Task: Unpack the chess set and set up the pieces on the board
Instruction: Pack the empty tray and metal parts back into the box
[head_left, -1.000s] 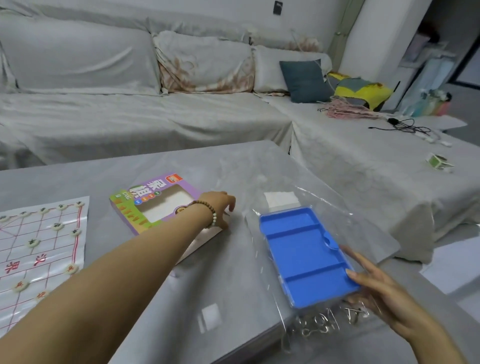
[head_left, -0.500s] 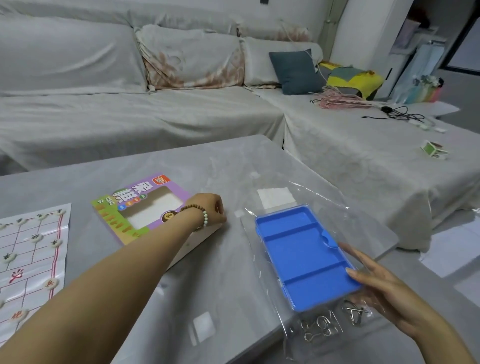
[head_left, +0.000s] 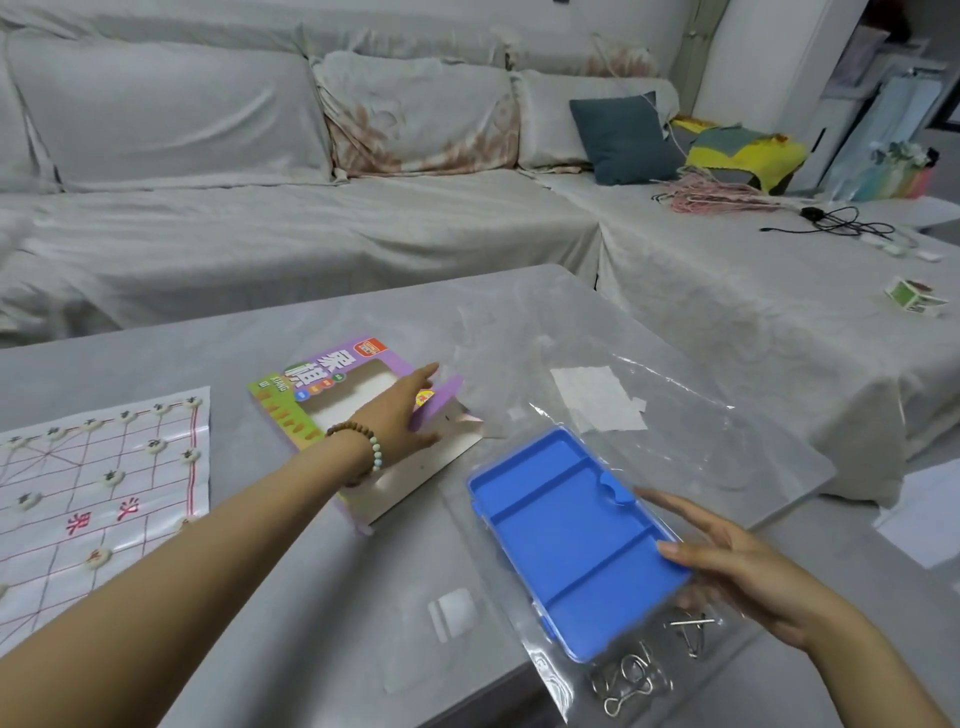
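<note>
Hands: two, both with straight fingers, gripping nothing. The left hand (head_left: 400, 415) lies across the window of the one chess box (head_left: 291, 410), mid-table (head_left: 311, 597). The right hand (head_left: 743, 566) touches the right edge of the single blue tray (head_left: 571, 540) — three compartments — inside a clear bag (head_left: 701, 431). One paper board (head_left: 78, 499) lies left of the box, with roughly a dozen round pieces (head_left: 111, 477) on it.

A grey table (head_left: 218, 322) stands before a sheet-draped corner sofa (head_left: 311, 228) with a dark cushion (head_left: 623, 137).
</note>
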